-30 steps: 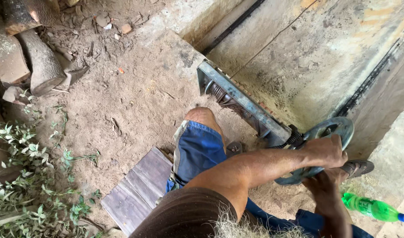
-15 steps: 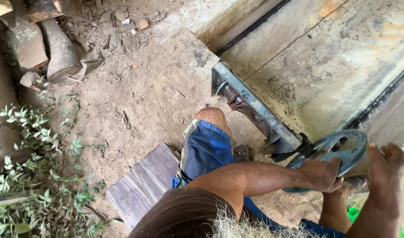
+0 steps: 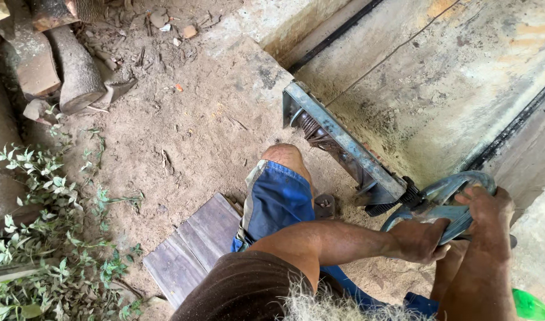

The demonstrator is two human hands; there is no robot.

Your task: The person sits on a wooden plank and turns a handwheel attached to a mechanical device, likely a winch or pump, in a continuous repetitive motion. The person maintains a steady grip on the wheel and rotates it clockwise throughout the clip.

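A grey-blue metal handwheel (image 3: 448,199) sits at the near end of a long steel frame (image 3: 338,142) that holds a coiled spring. My left hand (image 3: 421,241) grips the wheel's lower left rim. On the wheel's upper right rim my right hand (image 3: 489,208) is closed. I sit on a dark wooden board (image 3: 189,249) laid on the dirt, with my knee in blue shorts (image 3: 278,199) raised toward the frame.
Cut logs (image 3: 58,65) lie at the upper left, leafy green branches (image 3: 52,238) along the left edge. A concrete slab with a black groove (image 3: 439,77) runs behind the frame. A green plastic bottle (image 3: 531,306) lies at the bottom right.
My right hand has come up from beside the wheel and closed on its upper rim. The left hand keeps its grip on the lower rim. The camera has shifted left.
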